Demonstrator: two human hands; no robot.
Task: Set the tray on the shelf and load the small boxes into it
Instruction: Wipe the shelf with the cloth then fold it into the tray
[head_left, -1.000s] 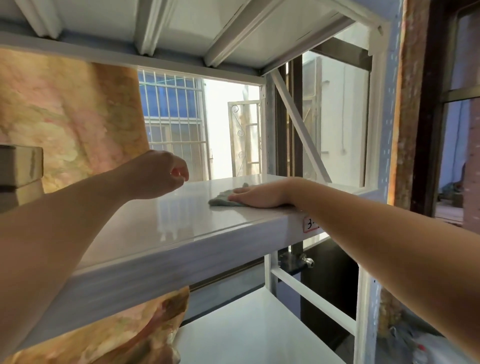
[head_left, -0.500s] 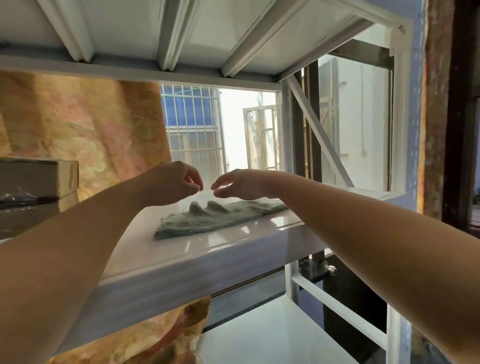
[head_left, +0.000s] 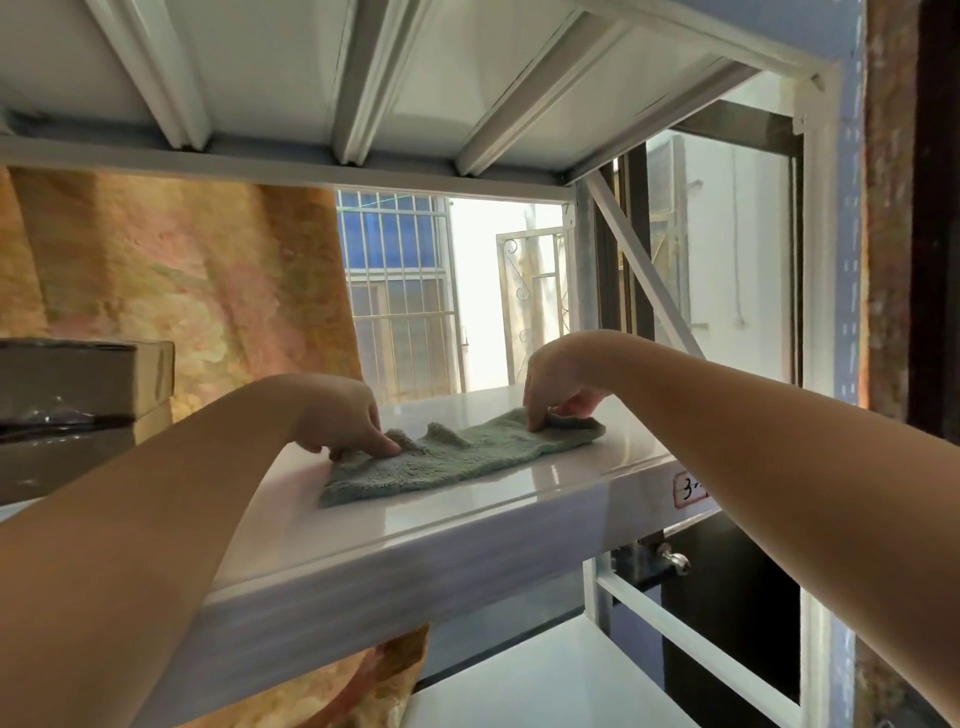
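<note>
Shelf (head_left: 467, 540), white and glossy, is nearest me, its front lip running from lower left up to the right, with a small red-bordered label (head_left: 690, 487) whose writing my right forearm cuts off. On it lies a grey-green terry cloth (head_left: 457, 457), long axis along the shelf, left to right, slightly rumpled at the back edge. My left hand (head_left: 343, 421) pinches the cloth's left end with its fingertips; my right hand (head_left: 563, 384) pinches the right end, folding that corner up. I can find no tray. At far left cardboard boxes (head_left: 78, 395) sit stacked on the shelf, cropped by the frame. Behind hangs an orange patterned curtain (head_left: 182, 291), then a barred window (head_left: 400, 291).
</note>
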